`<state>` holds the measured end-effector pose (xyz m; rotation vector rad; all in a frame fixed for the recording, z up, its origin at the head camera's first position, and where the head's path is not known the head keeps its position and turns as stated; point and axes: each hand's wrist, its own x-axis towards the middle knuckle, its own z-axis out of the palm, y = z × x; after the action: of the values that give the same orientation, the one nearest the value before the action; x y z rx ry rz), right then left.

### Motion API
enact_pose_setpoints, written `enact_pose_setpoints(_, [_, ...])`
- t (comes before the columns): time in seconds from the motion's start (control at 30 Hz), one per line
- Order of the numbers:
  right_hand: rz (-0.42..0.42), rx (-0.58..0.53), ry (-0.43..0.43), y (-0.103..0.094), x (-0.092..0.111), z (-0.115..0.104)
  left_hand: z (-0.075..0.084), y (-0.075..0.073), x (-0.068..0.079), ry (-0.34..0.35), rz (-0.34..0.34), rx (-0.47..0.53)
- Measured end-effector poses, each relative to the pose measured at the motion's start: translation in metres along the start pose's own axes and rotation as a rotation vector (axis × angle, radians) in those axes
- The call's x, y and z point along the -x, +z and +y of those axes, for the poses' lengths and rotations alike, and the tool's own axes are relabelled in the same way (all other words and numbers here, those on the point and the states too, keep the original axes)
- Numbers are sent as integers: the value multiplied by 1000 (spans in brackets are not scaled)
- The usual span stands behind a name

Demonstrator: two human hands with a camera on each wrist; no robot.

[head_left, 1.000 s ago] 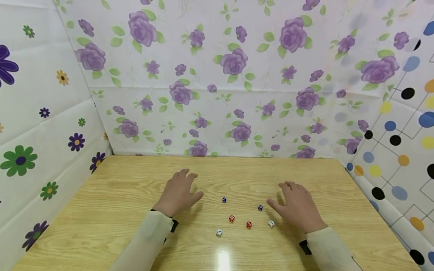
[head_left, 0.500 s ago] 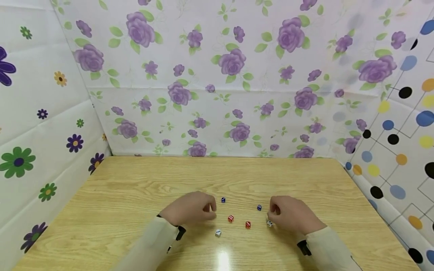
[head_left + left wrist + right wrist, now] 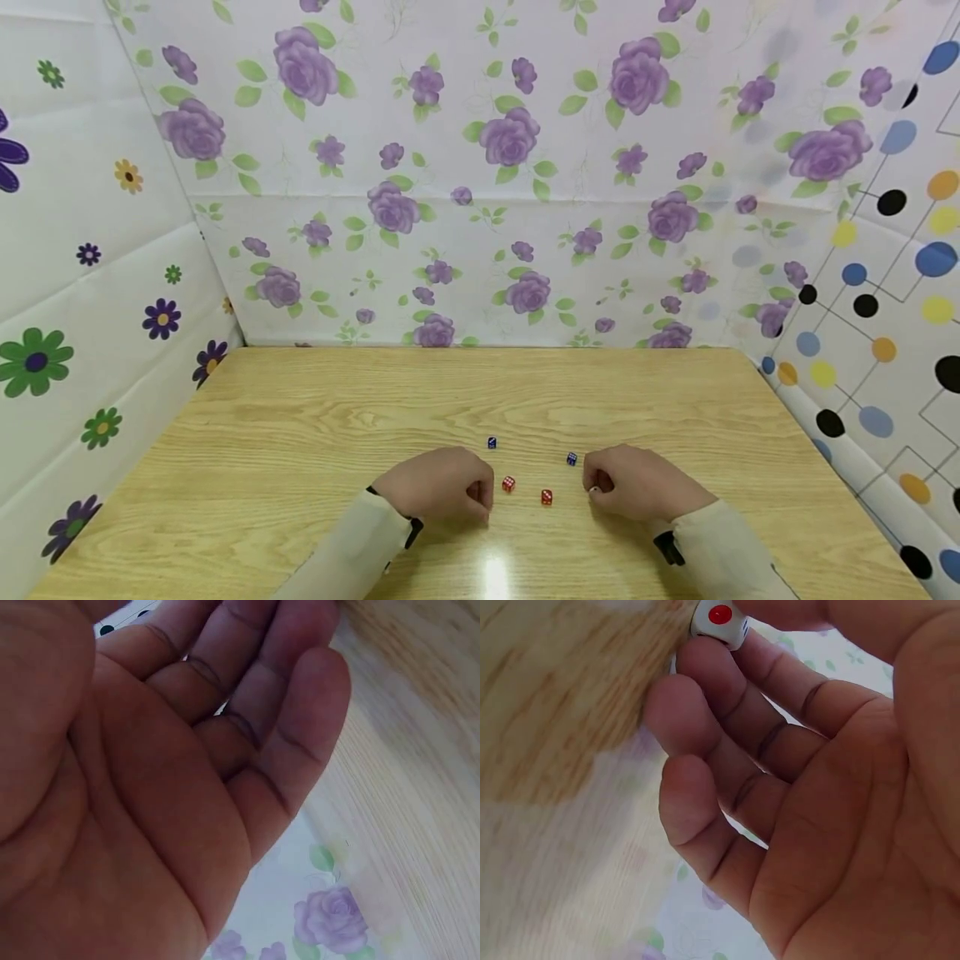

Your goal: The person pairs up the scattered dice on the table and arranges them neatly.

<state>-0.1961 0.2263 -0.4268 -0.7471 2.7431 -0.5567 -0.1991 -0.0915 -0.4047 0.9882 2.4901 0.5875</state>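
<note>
My left hand (image 3: 444,485) is low over the table, thumb and fingers curled together at the spot where a white die lay. That die is hidden by the fingertips. My right hand (image 3: 637,483) pinches another white die (image 3: 720,622) between thumb and fingertips; its one face shows a large red dot. Between the hands lie two red dice, the left one (image 3: 508,484) near my left fingers and the other (image 3: 547,497) farther right. Behind them are two blue dice, one (image 3: 492,443) at the left and one (image 3: 572,459) beside my right hand.
The wooden table (image 3: 315,400) has a back edge against a cloth with purple roses (image 3: 510,137). Side cloths stand left, with daisies (image 3: 161,318), and right, with coloured dots (image 3: 875,421).
Both hands came down from open poses above the table, fingers curling inward. The left moved right and toward me over the left white die, now covered. The right closed on the other white die.
</note>
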Motion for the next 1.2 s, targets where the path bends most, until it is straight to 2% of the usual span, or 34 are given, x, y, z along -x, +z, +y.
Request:
enact_pose_setpoints(0.37, [-17,-64,-10,-2,2,-1,2,-1,1,2,6,-10])
enact_pose_setpoints(0.77, [-21,-58,-43,-3,3,-4,2,1,0,11,11,-21])
enact_pose_setpoints(0.93, [-24,-27,-32,-3,4,-8,3,3,-1,14,14,-42])
enact_pose_setpoints(1.03, [-43,-23,-21,-1,4,-14,5,3,0,10,17,-60])
enact_pose_setpoints(1.2, [-90,-37,-53,4,2,-23,10,6,0,1,2,-68])
